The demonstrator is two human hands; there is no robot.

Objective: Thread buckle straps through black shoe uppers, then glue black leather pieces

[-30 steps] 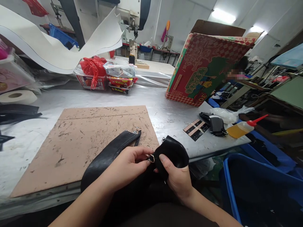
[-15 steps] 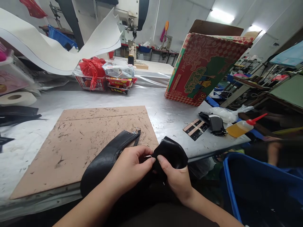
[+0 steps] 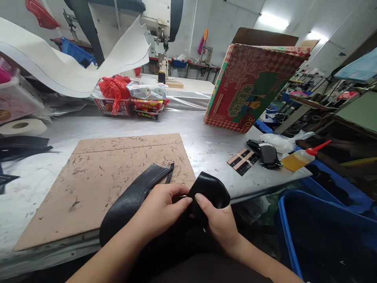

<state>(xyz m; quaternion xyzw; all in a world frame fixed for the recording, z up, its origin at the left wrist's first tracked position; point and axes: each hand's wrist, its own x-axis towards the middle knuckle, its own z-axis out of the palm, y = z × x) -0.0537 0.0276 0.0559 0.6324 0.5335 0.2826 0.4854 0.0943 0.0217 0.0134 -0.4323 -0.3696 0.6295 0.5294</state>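
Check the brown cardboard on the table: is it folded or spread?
Spread: the cardboard lies flat on the table, a crease crossing its far part, a black piece lying partly over it.

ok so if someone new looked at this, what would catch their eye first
Probably the big red-and-green carton first, standing right of centre toward the back of the silvery table. Next, in the foreground, the right hand grips a glossy black piece while the left hand pinches beside its left edge. The red-tipped bottle of yellow liquid also stands out, at the table's right end.
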